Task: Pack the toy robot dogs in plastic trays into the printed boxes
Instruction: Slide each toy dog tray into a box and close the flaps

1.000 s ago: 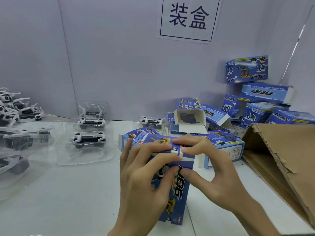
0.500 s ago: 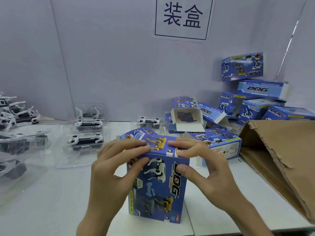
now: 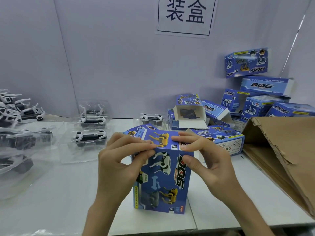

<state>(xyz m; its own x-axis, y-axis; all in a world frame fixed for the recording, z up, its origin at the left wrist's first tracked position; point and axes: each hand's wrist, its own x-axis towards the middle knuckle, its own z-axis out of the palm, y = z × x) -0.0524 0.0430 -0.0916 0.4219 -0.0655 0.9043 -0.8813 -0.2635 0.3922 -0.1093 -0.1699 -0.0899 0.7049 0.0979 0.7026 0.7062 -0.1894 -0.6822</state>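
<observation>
One printed box (image 3: 163, 176) upright on surface (image 3: 59, 193), centre front; top flap down, seemingly closed, contents hidden. Blue print, white and yellow dogs, "DOG" lettering. Left hand (image 3: 117, 167) and right hand (image 3: 209, 166) pinch top edge, fingers on lid, thumbs on front face. Judgement: this box nearly done. Several trayed dogs (image 3: 91, 137) at left not yet packed; open box (image 3: 189, 114) behind; box pile (image 3: 265, 106) far right.

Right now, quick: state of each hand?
Left hand: pinching the top edge of the upright blue printed cardboard box.
Right hand: pinching the same box's top edge.
</observation>
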